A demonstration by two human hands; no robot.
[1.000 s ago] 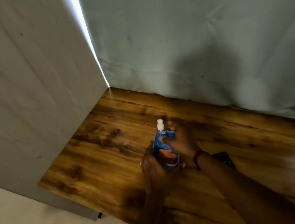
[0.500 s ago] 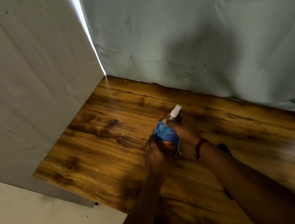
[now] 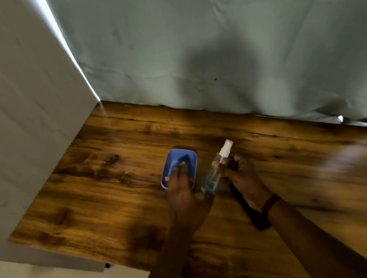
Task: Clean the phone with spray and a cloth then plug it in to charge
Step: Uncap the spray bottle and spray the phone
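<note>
Head view: the left forearm is stretched up from 6 o'clock, and the left hand [image 3: 181, 188] is laid on a blue container [image 3: 182, 159] on the wooden table [image 3: 112, 188]; whether the container is gripped or merely touched cannot be told. At 3 o'clock of the container, a clear spray bottle [image 3: 217, 169] is clasped by the right hand [image 3: 243, 179], its white nozzle tilted toward 1 o'clock. The dark phone [image 3: 261, 222] is seen lying flat at 5 o'clock of the bottle, partly covered by the right wrist.
</note>
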